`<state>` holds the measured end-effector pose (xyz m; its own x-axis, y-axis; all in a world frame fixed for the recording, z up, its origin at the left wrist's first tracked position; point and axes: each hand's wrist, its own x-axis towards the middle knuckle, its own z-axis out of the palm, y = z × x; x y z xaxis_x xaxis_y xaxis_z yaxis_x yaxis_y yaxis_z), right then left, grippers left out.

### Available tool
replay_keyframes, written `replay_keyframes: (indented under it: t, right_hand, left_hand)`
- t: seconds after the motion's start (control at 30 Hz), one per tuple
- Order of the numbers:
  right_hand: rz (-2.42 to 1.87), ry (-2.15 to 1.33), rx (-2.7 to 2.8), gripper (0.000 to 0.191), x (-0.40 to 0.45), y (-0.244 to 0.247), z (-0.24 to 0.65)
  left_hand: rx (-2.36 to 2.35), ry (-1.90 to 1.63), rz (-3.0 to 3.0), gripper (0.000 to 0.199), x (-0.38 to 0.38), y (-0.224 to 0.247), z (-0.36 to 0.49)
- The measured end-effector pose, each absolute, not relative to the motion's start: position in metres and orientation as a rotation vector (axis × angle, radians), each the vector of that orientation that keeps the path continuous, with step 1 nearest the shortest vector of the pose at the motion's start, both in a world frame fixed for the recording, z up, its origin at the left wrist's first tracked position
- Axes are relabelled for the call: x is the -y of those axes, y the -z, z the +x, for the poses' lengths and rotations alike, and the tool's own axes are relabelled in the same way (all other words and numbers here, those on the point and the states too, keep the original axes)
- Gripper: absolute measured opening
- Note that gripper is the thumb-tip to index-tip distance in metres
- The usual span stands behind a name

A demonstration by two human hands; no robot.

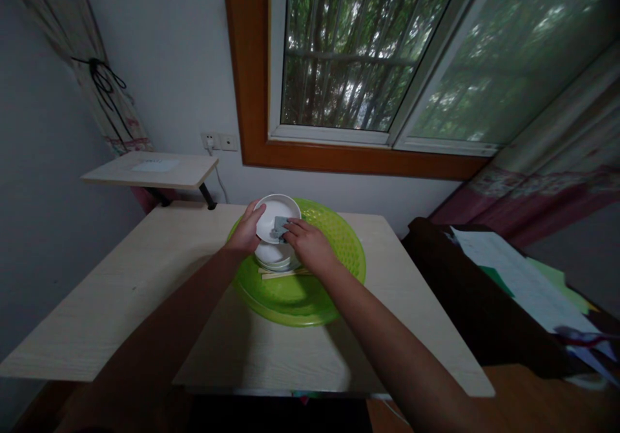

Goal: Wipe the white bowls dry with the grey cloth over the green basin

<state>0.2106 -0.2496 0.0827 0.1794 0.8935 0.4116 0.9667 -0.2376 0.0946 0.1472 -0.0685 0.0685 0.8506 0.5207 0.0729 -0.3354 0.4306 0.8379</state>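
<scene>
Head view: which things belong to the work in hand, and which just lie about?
In use, it seems: held white bowl, grey cloth or sponge, stacked white dishes, chopsticks, green basket.
Lying about, apparently: sheet on the raised shelf, papers at right.

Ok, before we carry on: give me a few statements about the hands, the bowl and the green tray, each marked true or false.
1. The left hand holds a white bowl. True.
2. The left hand also holds the grey pad. False: the right hand has the grey pad, at the bowl.
3. The green tray stands on the table. True.
4. The stacked white dishes are outside the green tray. False: the stacked white dishes are in it.
5. The chopsticks are in the green tray, beside the stack. True.
</scene>
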Motion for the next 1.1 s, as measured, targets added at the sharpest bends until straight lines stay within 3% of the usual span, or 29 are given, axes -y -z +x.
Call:
replay_keyframes:
  t: [0.47, 0.73, 1.1]
  right_hand:
    - [-2.187, 0.489, 1.752, 0.031, 0.236, -0.073, 0.199]
    - [-2.22, 0.649, 1.859, 0.022, 0.249, -0.081, 0.212]
    - [-2.228, 0.517, 1.777, 0.026, 0.241, -0.068, 0.207]
  left_hand:
    - [-0.217, -0.548, 0.992, 0.044, 0.072, -0.074, 0.146]
    - [-0.26, -0.514, 0.935, 0.047, 0.065, -0.075, 0.143]
    - [-0.22, -0.535, 0.964, 0.052, 0.073, -0.073, 0.144]
